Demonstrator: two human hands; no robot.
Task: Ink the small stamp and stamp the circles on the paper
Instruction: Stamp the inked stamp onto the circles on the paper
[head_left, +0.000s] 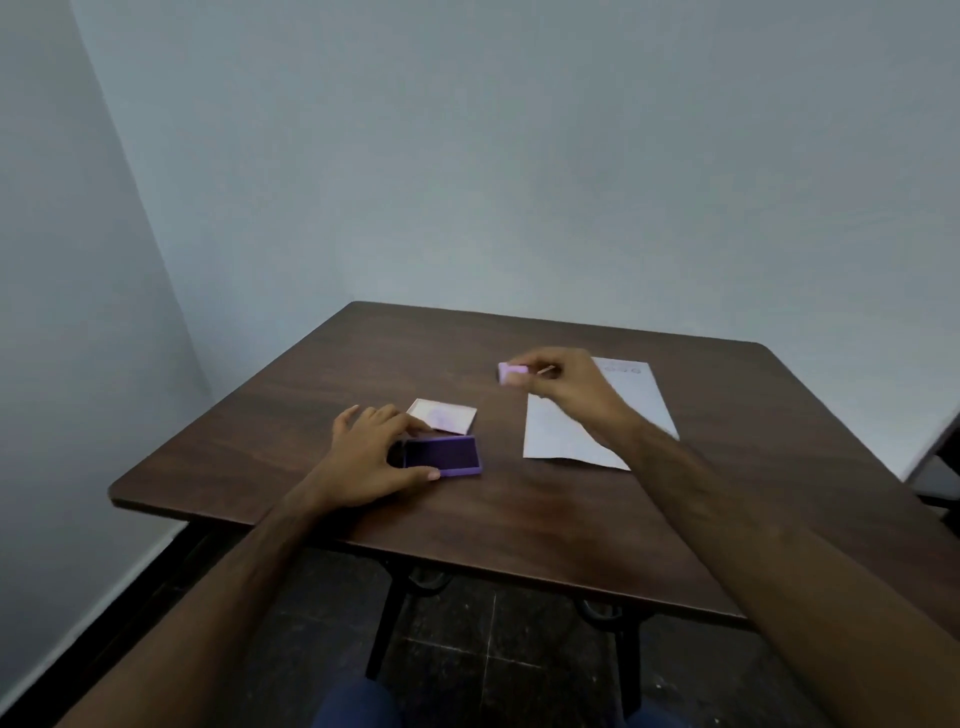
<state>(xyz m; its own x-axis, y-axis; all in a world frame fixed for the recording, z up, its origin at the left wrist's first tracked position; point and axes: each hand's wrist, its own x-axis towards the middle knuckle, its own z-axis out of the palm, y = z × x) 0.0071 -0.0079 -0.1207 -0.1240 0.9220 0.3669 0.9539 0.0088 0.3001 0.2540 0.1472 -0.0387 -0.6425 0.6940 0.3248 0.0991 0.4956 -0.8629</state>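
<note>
A purple ink pad (447, 455) lies uncovered on the brown table (519, 519), left of centre. My left hand (371, 449) rests on its left end, thumb and fingers gripping its sides. Its pale lid (442, 415) lies just behind it. My right hand (558, 382) hovers above the table and pinches a small pink stamp (511, 372) at its fingertips, to the left of the white paper (597, 415). Small printed circles (622, 369) show near the paper's far edge. My right forearm covers part of the sheet.
The table stands in a corner, with pale walls behind and on the left. Part of a grey chair or furniture piece (935, 457) shows at the right edge. Dark tiled floor and the table's black legs (384, 623) lie below the near edge.
</note>
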